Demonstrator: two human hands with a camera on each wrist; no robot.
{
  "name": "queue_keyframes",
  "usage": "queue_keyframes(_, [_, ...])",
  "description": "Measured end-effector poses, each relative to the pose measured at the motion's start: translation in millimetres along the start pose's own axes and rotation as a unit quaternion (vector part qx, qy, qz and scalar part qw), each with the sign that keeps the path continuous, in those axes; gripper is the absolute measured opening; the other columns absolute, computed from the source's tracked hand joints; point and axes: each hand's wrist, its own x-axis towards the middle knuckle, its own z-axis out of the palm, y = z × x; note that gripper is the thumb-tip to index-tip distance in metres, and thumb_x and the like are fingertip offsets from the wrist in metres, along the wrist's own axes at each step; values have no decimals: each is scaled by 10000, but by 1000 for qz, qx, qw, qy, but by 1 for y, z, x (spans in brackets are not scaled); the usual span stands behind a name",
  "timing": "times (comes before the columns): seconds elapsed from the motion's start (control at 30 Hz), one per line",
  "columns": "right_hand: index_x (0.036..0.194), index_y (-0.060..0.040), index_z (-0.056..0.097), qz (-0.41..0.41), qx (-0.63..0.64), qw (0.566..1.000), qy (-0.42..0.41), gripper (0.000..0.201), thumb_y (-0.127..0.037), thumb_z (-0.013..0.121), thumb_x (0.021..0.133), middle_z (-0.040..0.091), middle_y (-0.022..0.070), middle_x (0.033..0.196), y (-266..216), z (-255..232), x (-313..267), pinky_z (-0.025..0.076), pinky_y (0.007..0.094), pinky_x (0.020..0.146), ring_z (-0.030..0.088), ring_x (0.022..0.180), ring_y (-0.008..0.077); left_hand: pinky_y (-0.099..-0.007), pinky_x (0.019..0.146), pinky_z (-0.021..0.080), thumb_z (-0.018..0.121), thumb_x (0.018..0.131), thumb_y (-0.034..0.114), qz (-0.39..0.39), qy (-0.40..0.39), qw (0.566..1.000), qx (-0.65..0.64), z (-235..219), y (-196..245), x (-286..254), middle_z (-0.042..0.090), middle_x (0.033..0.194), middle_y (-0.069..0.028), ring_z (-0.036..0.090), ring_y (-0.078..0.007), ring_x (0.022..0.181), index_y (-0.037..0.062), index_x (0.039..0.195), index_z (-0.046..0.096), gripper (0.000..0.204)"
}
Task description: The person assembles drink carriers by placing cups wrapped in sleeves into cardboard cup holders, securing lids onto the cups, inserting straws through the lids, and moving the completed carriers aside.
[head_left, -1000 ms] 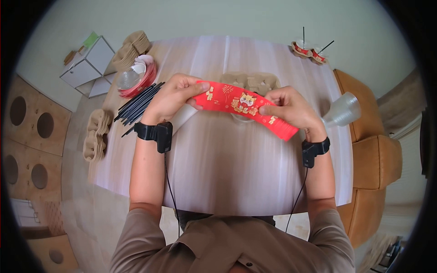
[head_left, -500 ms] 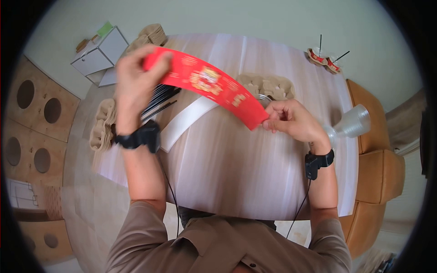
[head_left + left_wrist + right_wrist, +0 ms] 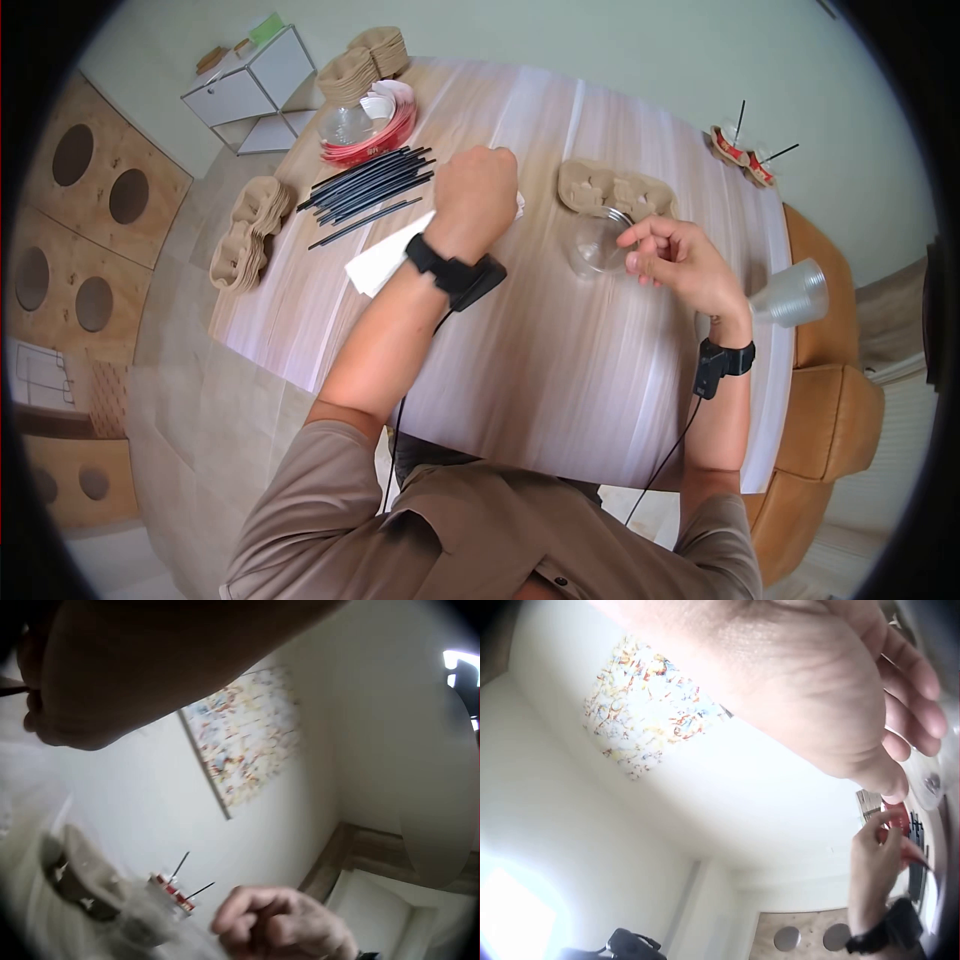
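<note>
My left hand (image 3: 478,200) is over the table above a white paper strip (image 3: 378,262), its fingers turned away from the head camera. The right wrist view shows that left hand (image 3: 874,862) pinching a red printed paper strip (image 3: 913,853); the hand hides the strip in the head view. With fingers loosely bent and holding nothing, my right hand (image 3: 690,268) hangs beside a clear plastic cup (image 3: 592,250). The fingertips overlap the cup's rim side in the head view. Just behind the cup sits a brown pulp cup carrier (image 3: 628,192).
Black straws (image 3: 365,185) lie in a pile at left. Beyond them are red paper sleeves (image 3: 400,125) and stacked carriers (image 3: 348,75); more carriers (image 3: 240,255) stand at the left edge. Nested clear cups (image 3: 800,293) lie at right. Two filled carriers with straws (image 3: 740,155) stand far right.
Both hands held the red strip stretched between them. The right hand has let go of it, and the left hand has swung it rightward over the white strip. The head view has shifted slightly.
</note>
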Motion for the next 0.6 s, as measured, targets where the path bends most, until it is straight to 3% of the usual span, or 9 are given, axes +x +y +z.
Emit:
queue_keyframes(0.07, [1192, -5, 779, -4, 1, 1000, 3, 199, -100, 815, 1020, 707, -53, 829, 2, -1, 0, 524, 269, 729, 651, 784, 72, -544, 867, 647, 687, 931, 115, -26, 9, 999, -26, 44, -5, 18, 811, 1012, -279, 797, -486, 970, -31, 1067, 787, 222])
queue_keyframes(0.13, [1193, -3, 779, 3, -4, 1000, 10, 203, -100, 817, 1019, 701, -53, 825, 1, -2, 0, 521, 268, 732, 649, 782, 72, -544, 886, 645, 703, 945, 162, -52, 16, 997, -54, 58, -7, 29, 812, 1003, -273, 793, -496, 978, -42, 1108, 777, 270])
queue_keyframes(0.2, [1194, -2, 779, 10, -5, 1000, 15, 206, -101, 820, 1017, 695, -54, 820, 3, -3, 0, 519, 268, 735, 647, 779, 71, -532, 977, 621, 834, 900, 352, -86, -56, 987, -123, 61, -17, 31, 795, 1160, -301, 772, -491, 1108, -50, 1238, 751, 532])
queue_keyframes(0.23, [1194, 1, 779, 3, -13, 1000, 21, 210, -103, 822, 1016, 691, -55, 817, 4, -4, 0, 517, 267, 736, 644, 775, 71, -532, 977, 621, 834, 900, 352, -85, -58, 987, -122, 54, -26, 30, 795, 1160, -301, 772, -491, 1108, -50, 1238, 751, 532])
queue_keyframes(0.3, [1195, 4, 779, -3, -19, 999, 29, 214, -105, 825, 1016, 686, -55, 813, 7, -6, 1, 515, 267, 737, 642, 771, 71, -504, 1064, 582, 949, 769, 522, -7, -103, 982, -159, 25, -44, 28, 725, 1354, -310, 715, -465, 1259, -51, 1341, 722, 840])
queue_keyframes(0.33, [1195, 8, 779, -4, -17, 999, 32, 218, -109, 826, 1016, 688, -54, 814, 7, -7, 2, 515, 268, 737, 642, 770, 72, -478, 1089, 565, 1040, 645, 515, -27, -127, 977, -168, 16, -48, 26, 662, 1449, -292, 672, -437, 1327, -45, 1363, 729, 962])
queue_keyframes(0.37, [1194, 12, 778, -5, -17, 999, 34, 222, -113, 827, 1017, 689, -52, 815, 7, -8, 2, 515, 268, 737, 642, 769, 73, -478, 1089, 565, 1040, 645, 515, -25, -128, 977, -168, 16, -53, 26, 662, 1449, -292, 672, -437, 1327, -45, 1363, 729, 962])
queue_keyframes(0.47, [1191, 18, 776, -10, -16, 999, 33, 231, -121, 832, 1015, 696, -48, 819, 11, -9, 3, 517, 269, 739, 644, 767, 75, -473, 1072, 575, 1109, 564, 307, -12, -168, 984, -53, 26, -58, 25, 695, 1399, -259, 692, -432, 1285, -29, 1319, 750, 901])
queue_keyframes(0.6, [1189, 17, 776, -8, -23, 999, 41, 232, -126, 836, 1015, 693, -44, 811, 10, -7, 5, 519, 270, 741, 645, 766, 74, -465, 1060, 579, 1095, 582, 271, -2, -207, 976, -69, 29, -58, 29, 734, 1349, -239, 711, -418, 1252, -18, 1309, 756, 852])
